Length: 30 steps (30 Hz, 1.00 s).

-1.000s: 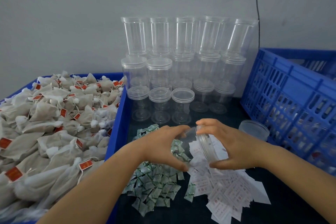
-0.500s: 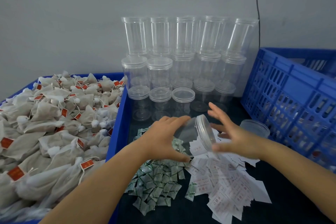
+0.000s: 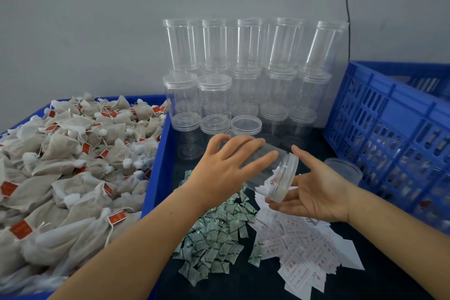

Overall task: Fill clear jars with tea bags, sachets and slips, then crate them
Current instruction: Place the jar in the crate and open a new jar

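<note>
Head view, middle of frame: left hand (image 3: 226,173) wrapped round tipped clear jar (image 3: 265,170); right hand (image 3: 314,192) flat open, fingers spread under its lid (image 3: 283,178).

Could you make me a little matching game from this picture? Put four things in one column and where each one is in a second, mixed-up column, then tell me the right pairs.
Things:
1. tea bags
2. green sachets
3. paper slips
4. stacked empty jars

Places:
A. against the grey wall at the back
B. loose on the dark table, below the right hand
C. heaped in the blue bin on the left
D. loose on the dark table, below the left hand

Pairs: 1-C, 2-D, 3-B, 4-A
</note>
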{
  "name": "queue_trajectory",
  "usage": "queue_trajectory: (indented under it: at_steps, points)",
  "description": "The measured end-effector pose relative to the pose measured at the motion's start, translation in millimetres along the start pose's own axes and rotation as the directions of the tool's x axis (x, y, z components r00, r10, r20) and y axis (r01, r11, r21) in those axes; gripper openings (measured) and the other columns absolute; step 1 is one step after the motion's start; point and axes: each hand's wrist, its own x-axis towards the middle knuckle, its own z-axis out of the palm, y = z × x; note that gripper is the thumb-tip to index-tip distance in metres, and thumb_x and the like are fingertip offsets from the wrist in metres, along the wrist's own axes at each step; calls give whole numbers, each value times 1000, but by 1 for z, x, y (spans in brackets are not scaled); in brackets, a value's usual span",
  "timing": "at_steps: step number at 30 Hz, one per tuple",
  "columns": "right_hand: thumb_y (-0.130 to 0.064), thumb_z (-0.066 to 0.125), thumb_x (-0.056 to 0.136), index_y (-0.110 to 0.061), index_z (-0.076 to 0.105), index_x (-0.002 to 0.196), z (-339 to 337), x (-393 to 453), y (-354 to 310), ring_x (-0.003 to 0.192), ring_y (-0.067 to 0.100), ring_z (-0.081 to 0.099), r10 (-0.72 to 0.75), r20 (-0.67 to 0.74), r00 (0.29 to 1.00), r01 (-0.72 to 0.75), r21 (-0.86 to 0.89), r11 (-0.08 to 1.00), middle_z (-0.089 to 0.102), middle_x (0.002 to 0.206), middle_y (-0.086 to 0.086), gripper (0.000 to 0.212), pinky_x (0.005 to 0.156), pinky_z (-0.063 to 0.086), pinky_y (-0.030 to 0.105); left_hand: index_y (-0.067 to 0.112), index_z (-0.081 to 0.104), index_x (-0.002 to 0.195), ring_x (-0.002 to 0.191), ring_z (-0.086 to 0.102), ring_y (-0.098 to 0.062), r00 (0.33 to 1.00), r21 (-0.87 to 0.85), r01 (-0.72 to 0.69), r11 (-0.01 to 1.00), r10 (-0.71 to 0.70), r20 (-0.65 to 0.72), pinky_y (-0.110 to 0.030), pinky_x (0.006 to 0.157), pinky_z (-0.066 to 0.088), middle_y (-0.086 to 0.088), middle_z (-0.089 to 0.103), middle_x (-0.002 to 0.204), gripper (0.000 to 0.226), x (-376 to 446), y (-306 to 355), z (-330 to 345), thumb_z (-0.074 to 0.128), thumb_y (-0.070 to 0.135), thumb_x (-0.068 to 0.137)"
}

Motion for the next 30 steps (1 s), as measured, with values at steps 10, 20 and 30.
queue_trajectory:
  at_steps: [10, 20, 30]
  points:
    - [-78, 63, 51, -14, 64, 120, 7, -1, -1, 71, 20, 70, -289, -175, 941, 213, -358, 909, 73, 106, 23, 94, 61, 53, 27, 27, 37, 135, 121, 38, -22, 993, -40, 102, 994, -100, 57, -42, 97, 27, -4, 56, 132, 88, 2, 6, -1, 81, 28, 60]
    - [-75, 65, 57, -61, 41, 117, 10, -11, -1, 100, -10, 58, -691, 118, 713, 391, -885, 252, 55, 109, -37, 66, 76, 47, 15, 34, 20, 149, 131, 23, -12, 882, -331, 393, 858, -249, 401, -29, 98, 13, 13, 31, 146, 95, 0, 11, 6, 67, 59, 70]
    - [-65, 67, 65, -70, 26, 130, 0, -19, -6, 128, -14, 37, -558, 307, 771, 359, -933, -18, 33, 131, -46, 77, 100, 37, 15, 35, 12, 150, 122, 30, -5, 806, -505, 460, 731, -104, 583, -26, 100, 31, 17, 36, 142, 111, -6, 5, 16, 76, 62, 63]
